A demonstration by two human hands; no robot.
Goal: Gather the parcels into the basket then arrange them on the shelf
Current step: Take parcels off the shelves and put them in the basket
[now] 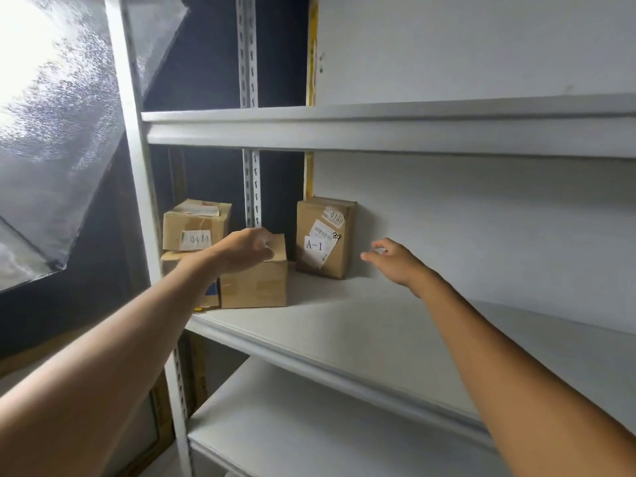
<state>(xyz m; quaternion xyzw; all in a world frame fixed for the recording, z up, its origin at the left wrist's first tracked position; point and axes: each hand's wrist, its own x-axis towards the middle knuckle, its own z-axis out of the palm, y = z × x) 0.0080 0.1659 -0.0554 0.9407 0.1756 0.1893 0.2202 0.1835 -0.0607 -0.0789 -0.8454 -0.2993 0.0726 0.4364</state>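
Three cardboard parcels stand on the middle board of a white metal shelf (344, 325), all at its left end. The lower left parcel (254, 287) is the largest one and sits near the front edge; a blue and yellow print shows on its left side, but I cannot read it. On top of it, toward the back, lies a smaller parcel (194, 223) with a white sticker on its front where digits are written, something like "0411", though the last digits are not clear. A third parcel (323, 239) stands upright just to the right of these two, apart from them and close to the white back panel. It carries a round sticker with "0180", a barcode label, a handwritten "89", and a white label with "A-1". The left hand (246, 249) rests on the top right corner of the largest parcel, with the fingers curled over the edge of it, so it grips this box. The right hand (395, 261) hangs in the air to the right of the "A-1" parcel, fingers loosely spread, and touches nothing. Both arms are bare and reach up from below. At the left of the shelf a sheet of frosted plastic (62, 132) catches bright light.
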